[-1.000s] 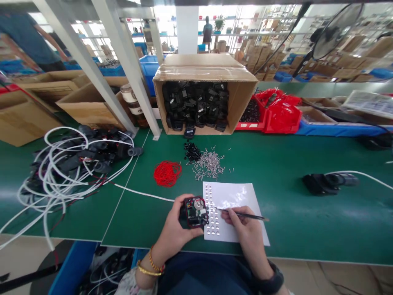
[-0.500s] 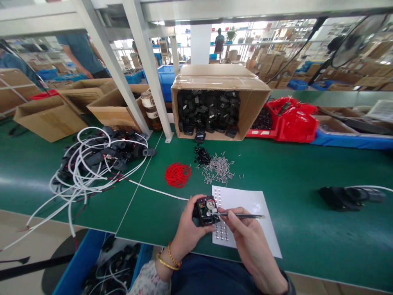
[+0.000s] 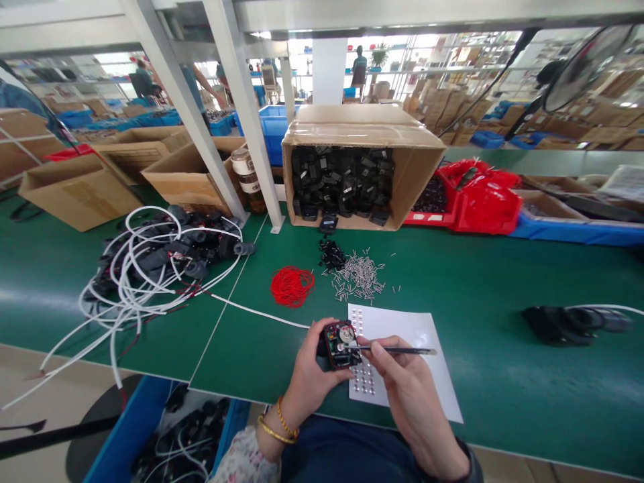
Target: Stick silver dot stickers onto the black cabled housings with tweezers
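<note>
The left hand (image 3: 310, 376) holds a little black case (image 3: 342, 359) (you can see inside). The right hand (image 3: 405, 382) pinches a thin tool (image 3: 397, 350), its tip at the case.

And there's gold behind my left hand (image 3: 309, 370): one beaded bracelet (image 3: 285, 417), one smooth bangle (image 3: 274, 433), then a pale floral sleeve (image 3: 247, 464)! Dark navy cloth (image 3: 342, 451) across my front, a dark band (image 3: 469, 463) behind my right hand (image 3: 403, 377).
</note>
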### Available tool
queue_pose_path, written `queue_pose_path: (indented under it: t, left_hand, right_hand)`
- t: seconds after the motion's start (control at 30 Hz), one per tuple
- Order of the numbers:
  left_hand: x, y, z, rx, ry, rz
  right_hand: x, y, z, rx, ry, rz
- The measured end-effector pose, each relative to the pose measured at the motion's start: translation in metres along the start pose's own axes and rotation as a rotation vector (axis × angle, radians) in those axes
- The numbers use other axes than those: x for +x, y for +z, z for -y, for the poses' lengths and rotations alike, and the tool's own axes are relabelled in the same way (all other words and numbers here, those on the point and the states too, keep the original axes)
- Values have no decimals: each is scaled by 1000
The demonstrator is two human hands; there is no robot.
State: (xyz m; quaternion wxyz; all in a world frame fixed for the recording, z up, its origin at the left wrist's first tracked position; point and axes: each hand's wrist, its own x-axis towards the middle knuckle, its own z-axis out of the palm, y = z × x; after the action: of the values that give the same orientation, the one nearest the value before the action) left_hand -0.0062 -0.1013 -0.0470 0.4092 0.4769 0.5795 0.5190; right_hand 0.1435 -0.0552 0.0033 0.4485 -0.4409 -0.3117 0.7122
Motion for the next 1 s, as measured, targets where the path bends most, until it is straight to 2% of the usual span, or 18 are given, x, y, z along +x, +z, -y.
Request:
queue_pose_path:
  t: [0.2,0.7,1.0]
  left_hand:
    - [1,0,-1,6,-13,5]
    - [1,0,-4,57,-36,3]
    - [-1,3,-3,-51,46,-27]
  right_hand:
    - [0,2,0,-82,-20,-24]
    - [1,2,1,-117,-21,-21]
    - [2,-1,-3,-139,-49,-17]
